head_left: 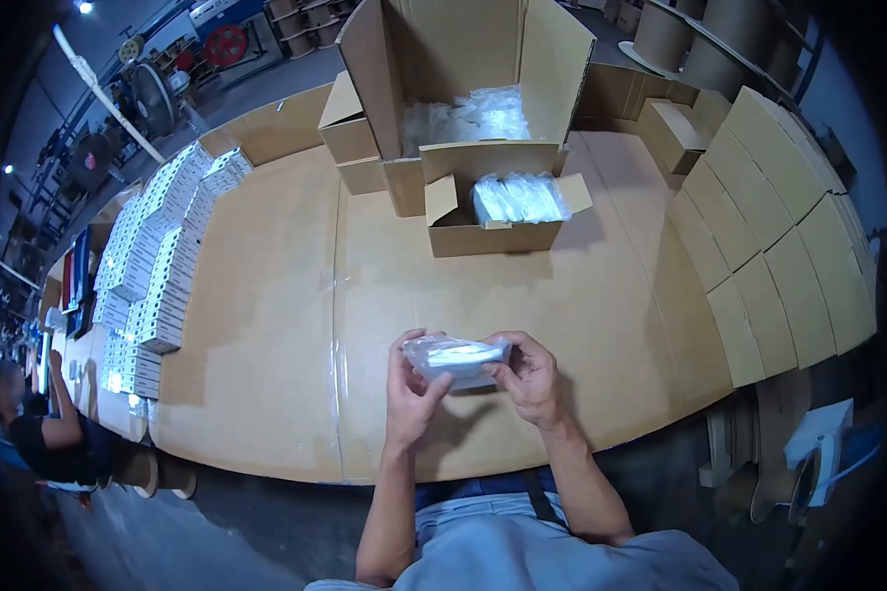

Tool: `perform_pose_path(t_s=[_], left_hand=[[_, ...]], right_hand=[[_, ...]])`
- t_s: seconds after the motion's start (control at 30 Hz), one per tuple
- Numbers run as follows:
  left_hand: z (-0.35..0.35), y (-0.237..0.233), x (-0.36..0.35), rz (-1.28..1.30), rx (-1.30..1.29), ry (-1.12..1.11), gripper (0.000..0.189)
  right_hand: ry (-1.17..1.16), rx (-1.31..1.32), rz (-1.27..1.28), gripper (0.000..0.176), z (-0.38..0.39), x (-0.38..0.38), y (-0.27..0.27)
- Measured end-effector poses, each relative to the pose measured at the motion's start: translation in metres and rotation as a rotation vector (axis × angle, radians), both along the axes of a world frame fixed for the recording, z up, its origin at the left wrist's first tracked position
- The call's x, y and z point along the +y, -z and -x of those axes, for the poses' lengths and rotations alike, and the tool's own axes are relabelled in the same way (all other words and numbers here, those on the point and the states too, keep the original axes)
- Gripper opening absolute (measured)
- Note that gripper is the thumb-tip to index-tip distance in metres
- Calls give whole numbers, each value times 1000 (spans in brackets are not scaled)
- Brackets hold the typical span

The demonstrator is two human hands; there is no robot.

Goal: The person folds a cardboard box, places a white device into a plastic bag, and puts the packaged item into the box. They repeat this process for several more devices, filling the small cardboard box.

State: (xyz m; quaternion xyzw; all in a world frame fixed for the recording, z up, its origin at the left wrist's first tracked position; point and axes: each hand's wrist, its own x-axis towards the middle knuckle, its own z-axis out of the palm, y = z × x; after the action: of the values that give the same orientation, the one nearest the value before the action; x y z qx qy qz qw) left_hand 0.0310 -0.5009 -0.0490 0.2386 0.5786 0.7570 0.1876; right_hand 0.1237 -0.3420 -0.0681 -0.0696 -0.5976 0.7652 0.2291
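Observation:
Between both hands, just above the cardboard-covered table [266, 295], is a clear plastic bag [455, 357] with something white inside. My left hand [414, 389] grips its left end, thumb in front and fingers behind. My right hand [530, 379] is closed on the right end, thumb pressed on the front. What exactly lies in the bag I cannot make out. Beyond the hands stands a small open cardboard box [493, 240] holding several similar clear bags [520, 200]. Behind it rises a larger open carton [463, 49] with more clear bags [478, 116] in it.
Stacks of small white boxes [153, 256] line the table's left edge. Closed brown cartons [769, 236] are piled on the right, with another carton [675, 133] at the back right. Another person [54, 424] sits at far left. Large spools [700, 34] stand behind the table.

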Motion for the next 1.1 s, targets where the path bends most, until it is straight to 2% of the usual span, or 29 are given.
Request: perform_pose_path(t_s=[0.03, 0.17, 0.27, 0.37, 0.47, 0.57, 0.67, 0.8, 0.83, 0.93, 0.97, 1.03, 1.1], left_hand=[[-3, -3, -1, 54, -12, 12, 46], [-2, 4, -3, 53, -271, 30, 26], [-2, 5, -4, 80, -322, 8, 24], [-4, 2, -4, 205, -300, -64, 24], [-7, 1, -1, 117, -319, -113, 24], [-6, 0, 1, 64, -356, -148, 24], [0, 0, -2, 85, -326, -153, 24], [-2, -3, 2, 67, -343, -139, 25], [-4, -3, 3, 64, -336, -136, 25], [-6, 4, 4, 72, -341, -165, 32], [-5, 8, 2, 80, -339, -171, 33], [-6, 5, 2, 105, -331, -195, 39], [-5, 3, 1, 122, -325, -175, 38]], right_hand=[[0, 33, 2, 36, 0, -1, 3], [7, 4, 15, 28, 0, -3, 0], [33, -47, -150, 17, -1, 4, 10], [22, -116, -291, 11, -4, 8, -5], [55, -114, -247, 10, -6, 14, -5], [218, -20, 88, 6, -6, 17, -16], [236, 50, -111, 5, -12, 23, -27], [-43, -1, -423, 21, -8, 17, -39], [-88, -36, -466, 31, -7, 15, -45], [-130, -162, -479, 32, -5, 14, -43], [-87, -116, -559, 34, -4, 14, -38], [-73, -117, -554, 35, -3, 13, -40], [-76, -155, -552, 35, -4, 13, -44]])
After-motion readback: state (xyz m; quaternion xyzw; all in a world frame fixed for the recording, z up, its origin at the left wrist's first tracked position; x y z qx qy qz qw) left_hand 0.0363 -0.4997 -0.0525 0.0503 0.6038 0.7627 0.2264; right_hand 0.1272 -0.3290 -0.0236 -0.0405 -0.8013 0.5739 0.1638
